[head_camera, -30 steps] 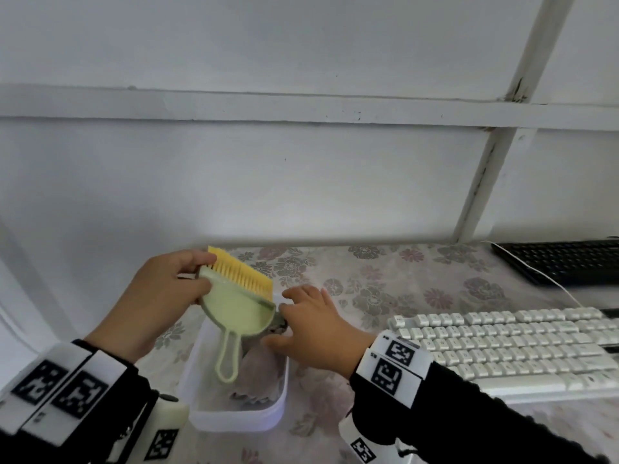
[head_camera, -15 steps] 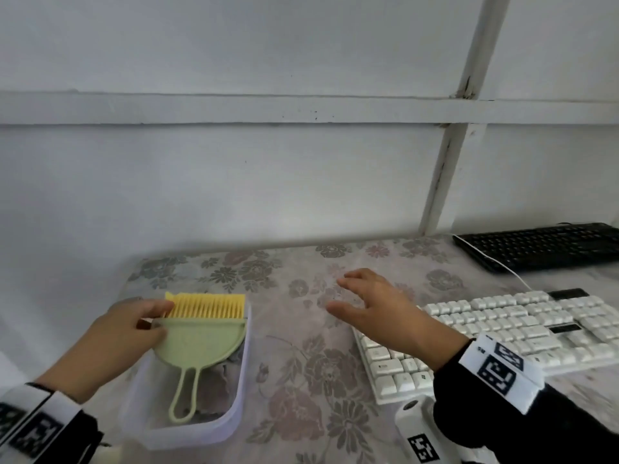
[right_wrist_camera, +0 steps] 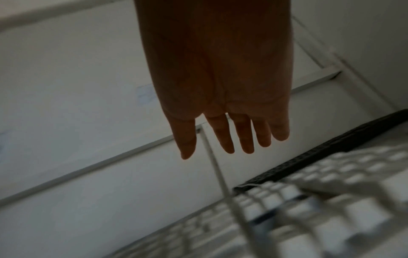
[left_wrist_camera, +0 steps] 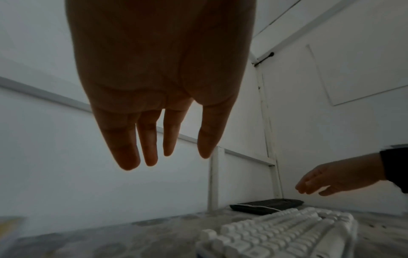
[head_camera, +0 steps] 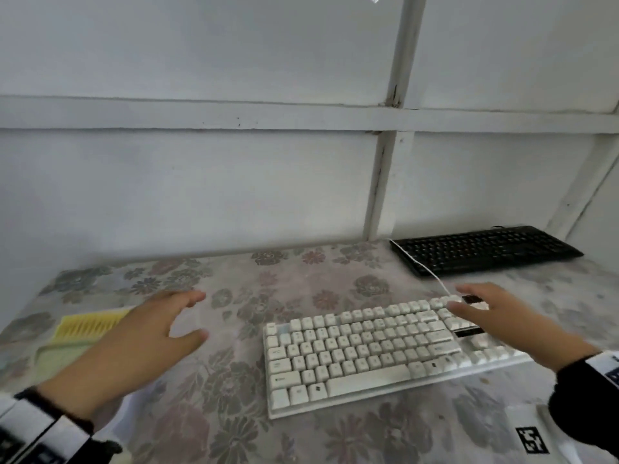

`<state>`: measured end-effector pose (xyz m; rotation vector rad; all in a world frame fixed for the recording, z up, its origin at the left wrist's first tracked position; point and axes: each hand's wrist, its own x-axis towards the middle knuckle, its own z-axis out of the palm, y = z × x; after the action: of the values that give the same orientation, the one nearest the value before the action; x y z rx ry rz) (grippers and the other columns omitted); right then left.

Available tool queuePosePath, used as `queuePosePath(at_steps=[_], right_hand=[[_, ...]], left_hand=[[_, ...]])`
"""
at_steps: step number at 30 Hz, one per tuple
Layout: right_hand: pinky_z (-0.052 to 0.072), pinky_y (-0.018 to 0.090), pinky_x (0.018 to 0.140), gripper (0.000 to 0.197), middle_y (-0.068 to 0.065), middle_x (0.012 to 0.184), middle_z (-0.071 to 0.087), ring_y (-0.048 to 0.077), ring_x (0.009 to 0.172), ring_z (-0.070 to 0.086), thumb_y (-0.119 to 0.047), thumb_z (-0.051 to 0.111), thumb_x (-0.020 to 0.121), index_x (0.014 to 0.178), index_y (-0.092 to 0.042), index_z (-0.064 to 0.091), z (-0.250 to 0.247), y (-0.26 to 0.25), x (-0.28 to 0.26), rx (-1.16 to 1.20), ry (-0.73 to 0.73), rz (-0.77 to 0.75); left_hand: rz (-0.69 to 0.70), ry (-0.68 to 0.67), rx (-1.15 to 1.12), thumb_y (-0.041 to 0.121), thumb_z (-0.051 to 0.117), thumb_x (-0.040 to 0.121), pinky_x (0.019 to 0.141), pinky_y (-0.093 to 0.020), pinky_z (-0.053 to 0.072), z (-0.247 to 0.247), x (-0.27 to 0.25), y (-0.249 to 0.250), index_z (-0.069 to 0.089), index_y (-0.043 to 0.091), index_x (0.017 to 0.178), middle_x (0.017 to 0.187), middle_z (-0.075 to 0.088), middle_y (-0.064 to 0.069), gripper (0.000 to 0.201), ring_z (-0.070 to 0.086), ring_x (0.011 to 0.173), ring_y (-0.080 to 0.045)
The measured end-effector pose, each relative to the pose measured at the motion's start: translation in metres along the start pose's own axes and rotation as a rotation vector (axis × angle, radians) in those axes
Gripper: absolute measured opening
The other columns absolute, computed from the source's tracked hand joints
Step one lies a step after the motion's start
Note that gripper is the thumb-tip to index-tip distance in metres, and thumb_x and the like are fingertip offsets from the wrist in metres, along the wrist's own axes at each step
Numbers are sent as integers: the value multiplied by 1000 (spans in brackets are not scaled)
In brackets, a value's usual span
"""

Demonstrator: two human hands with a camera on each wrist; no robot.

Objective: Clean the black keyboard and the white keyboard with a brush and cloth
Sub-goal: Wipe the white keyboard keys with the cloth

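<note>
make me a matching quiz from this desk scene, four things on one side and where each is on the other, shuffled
Things:
1. black flat keyboard
2. white keyboard with raised keys
3. pale green brush with yellow bristles
4. right hand

Places:
A. far left, partly behind the left hand
B. far right, by the wall
C. above the white keyboard's right end
D. centre of the floral tablecloth

Pairs: 1-B, 2-D, 3-A, 4-C

Bare floral tablecloth (head_camera: 234,296) lies open between the yellow-bristled green brush (head_camera: 87,326) at left and the white keyboard (head_camera: 368,349); its thin white cable (head_camera: 432,277) crosses toward the black keyboard (head_camera: 482,249), possibly touching it.
</note>
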<state>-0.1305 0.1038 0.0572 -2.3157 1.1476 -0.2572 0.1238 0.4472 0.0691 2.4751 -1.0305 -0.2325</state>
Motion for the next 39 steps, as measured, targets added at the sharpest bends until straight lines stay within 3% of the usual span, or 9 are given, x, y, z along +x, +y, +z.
queuePosePath(at_steps=[5, 9, 13, 15, 17, 19, 23, 32, 39], right_hand=[[26, 35, 109, 110, 7, 148, 34, 25, 136, 33, -74, 63, 53, 141, -13, 40, -35, 56, 3, -27, -96, 130], [25, 31, 109, 123, 5, 155, 22, 21, 140, 27, -72, 65, 46, 148, -16, 24, -48, 83, 4, -92, -217, 132], [31, 23, 97, 171, 1, 157, 17, 17, 140, 25, -91, 56, 5, 151, -16, 9, -56, 100, 8, -77, -359, 59], [26, 20, 97, 179, 1, 157, 17, 16, 140, 25, -88, 57, -4, 152, -15, 6, -58, 105, 10, -49, -409, 30], [26, 15, 94, 171, 1, 155, 20, 16, 136, 29, -81, 69, 7, 151, -13, 8, -59, 109, 12, -52, -462, -9], [28, 8, 86, 143, 1, 153, 26, 14, 129, 35, -63, 84, 36, 150, -11, 15, -58, 112, 15, -52, -453, 2], [27, 19, 94, 164, 0, 152, 29, 16, 133, 34, -86, 57, 7, 150, -14, 18, -53, 122, 26, -57, -357, -39], [36, 24, 94, 123, -3, 142, 39, 12, 117, 44, -49, 88, 45, 147, -15, 28, -44, 129, 41, -6, -314, -8], [39, 19, 84, 85, -6, 123, 43, 9, 106, 47, -26, 81, 72, 142, -17, 34, -19, 103, 47, -22, -323, -68]], left_hand=[[-41, -176, 12, 58, 61, 74, 98, -21, 38, 35, 5, 42, 26, 30, 142, 133, 40, 14, 81, 41, 118, -3], [-115, -365, -32, 95, 43, 13, 104, -23, 35, 56, 7, 68, 11, 27, 146, 147, 28, 11, 153, 34, 130, -8], [-150, -419, 20, 70, 68, 48, 85, -5, 32, 76, 10, 91, 2, 28, 144, 133, 30, 17, 124, 36, 114, -2], [-185, -410, 32, 81, 68, 30, 101, -15, 31, 84, 10, 89, 2, 23, 146, 143, 26, 15, 146, 35, 125, -6], [-207, -376, 72, 90, 56, 7, 112, -23, 22, 92, 7, 88, -3, 18, 148, 153, 17, 5, 169, 26, 137, -13], [-231, -317, 95, 87, 63, 20, 112, -23, 21, 98, 6, 88, -2, 15, 148, 154, 16, 2, 160, 24, 139, -14], [-261, -260, 126, 60, 71, 54, 111, -22, 20, 107, 5, 85, -1, 10, 148, 154, 15, -2, 128, 22, 139, -15], [-252, -209, 88, 51, 70, 63, 109, -18, 20, 111, 9, 81, 2, 11, 147, 153, 19, -1, 115, 25, 138, -13], [-363, -165, 136, 53, 72, 66, 109, -19, 22, 97, 17, 59, 1, 6, 146, 152, 17, -7, 117, 25, 138, -16]])
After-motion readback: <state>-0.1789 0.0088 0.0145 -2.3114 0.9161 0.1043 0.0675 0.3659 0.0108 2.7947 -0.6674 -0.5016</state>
